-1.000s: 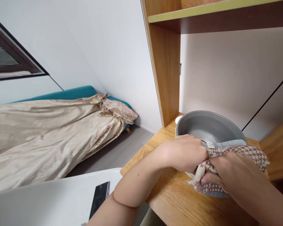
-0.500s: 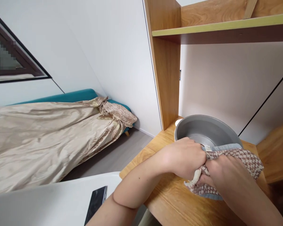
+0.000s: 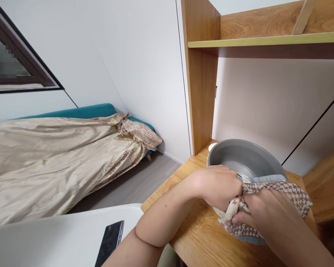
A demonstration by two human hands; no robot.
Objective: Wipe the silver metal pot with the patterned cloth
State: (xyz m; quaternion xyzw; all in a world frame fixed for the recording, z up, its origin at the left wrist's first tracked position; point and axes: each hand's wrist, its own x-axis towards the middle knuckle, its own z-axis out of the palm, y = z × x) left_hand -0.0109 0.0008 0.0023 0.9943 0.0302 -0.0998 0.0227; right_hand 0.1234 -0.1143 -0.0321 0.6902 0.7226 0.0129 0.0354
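A brown-and-white houndstooth cloth [image 3: 288, 189] with blue-grey edging and a small white tag is bunched over the near rim of a round grey basin [image 3: 256, 157]. My left hand [image 3: 219, 187] is closed in a fist on the cloth's upper left part. Beside it, nearly touching, my right hand [image 3: 269, 207] grips the same cloth. A twisted cream-coloured piece of it pokes out between the two hands. The fingertips are mostly hidden in the folds. The basin stands on a wooden desk [image 3: 195, 226].
A yellow-edged shelf [image 3: 267, 40] hangs above the basin, with a wooden upright [image 3: 202, 92] at its left. A black phone-like slab [image 3: 110, 243] lies on a white surface [image 3: 58, 244] at lower left. Beyond is a teal sofa [image 3: 97, 110] under a beige cover [image 3: 58, 159].
Both hands stay on the cloth and have shifted slightly down. More of the cream twisted piece shows between them. The view has tilted a little.
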